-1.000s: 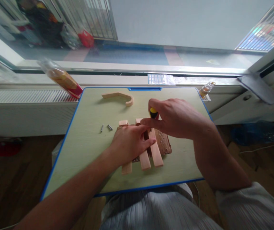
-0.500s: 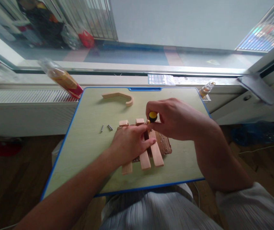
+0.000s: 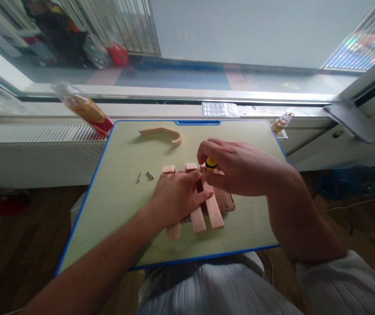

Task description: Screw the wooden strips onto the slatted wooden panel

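Note:
Three pale wooden hooks [image 3: 198, 220] lie side by side across a brown wooden board [image 3: 224, 200] with small holes. My left hand [image 3: 176, 192] presses over the left and middle hooks, its thumb on the right-hand one [image 3: 215, 212]. In my right hand [image 3: 228, 164], closed fingers grip the yellow and black handle of a screwdriver [image 3: 210, 164] above the far end of the right hook. The screwdriver's tip is hidden by my hands. To the left, a few metal screws [image 3: 150, 175] rest on the table.
A loose wooden hook [image 3: 161, 130] lies near the back of the blue-edged table [image 3: 109, 210]. Beyond it are a bottle [image 3: 87, 109] at left, a smaller bottle [image 3: 282, 122] at right and a window sill [image 3: 174, 109]. Outside the glass is a person [image 3: 56, 30].
My right hand has turned the screwdriver, and its handle now leans differently, slightly lower. The left hand, the hooks and the screws stay in place.

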Tool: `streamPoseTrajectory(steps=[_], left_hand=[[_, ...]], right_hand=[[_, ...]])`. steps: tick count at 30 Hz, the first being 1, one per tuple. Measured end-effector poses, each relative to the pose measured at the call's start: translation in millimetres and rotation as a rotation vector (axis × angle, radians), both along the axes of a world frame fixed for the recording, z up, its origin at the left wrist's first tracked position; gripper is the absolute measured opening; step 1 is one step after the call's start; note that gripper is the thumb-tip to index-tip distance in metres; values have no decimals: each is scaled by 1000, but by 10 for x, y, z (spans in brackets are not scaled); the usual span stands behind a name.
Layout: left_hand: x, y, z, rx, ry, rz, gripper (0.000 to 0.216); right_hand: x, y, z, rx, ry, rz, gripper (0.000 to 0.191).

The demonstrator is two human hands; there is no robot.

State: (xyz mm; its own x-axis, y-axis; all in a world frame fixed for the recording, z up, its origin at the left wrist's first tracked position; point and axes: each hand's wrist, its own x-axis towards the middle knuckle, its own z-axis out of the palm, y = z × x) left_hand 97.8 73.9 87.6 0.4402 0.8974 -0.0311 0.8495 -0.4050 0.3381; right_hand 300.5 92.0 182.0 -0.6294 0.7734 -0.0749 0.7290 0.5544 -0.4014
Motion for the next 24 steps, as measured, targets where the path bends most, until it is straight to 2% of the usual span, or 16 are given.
streamPoseTrajectory(steps=[6, 11, 14, 18, 24], left_hand=[[-1, 2, -25, 18, -3, 7, 29], [6, -1, -15, 16, -1, 8, 27], [12, -1, -1, 12, 11, 25, 30], [6, 2, 4, 16, 8, 14, 32], [-6, 1, -12, 14, -18, -7, 28]], right_hand=[[-19, 23, -19, -79, 105, 66, 10], [-96, 29, -24, 43, 52, -30, 4], [-115, 33, -34, 109, 11, -87, 10], [-116, 20, -31, 121, -60, -129, 17], [-25, 9, -19, 28, -11, -16, 14]])
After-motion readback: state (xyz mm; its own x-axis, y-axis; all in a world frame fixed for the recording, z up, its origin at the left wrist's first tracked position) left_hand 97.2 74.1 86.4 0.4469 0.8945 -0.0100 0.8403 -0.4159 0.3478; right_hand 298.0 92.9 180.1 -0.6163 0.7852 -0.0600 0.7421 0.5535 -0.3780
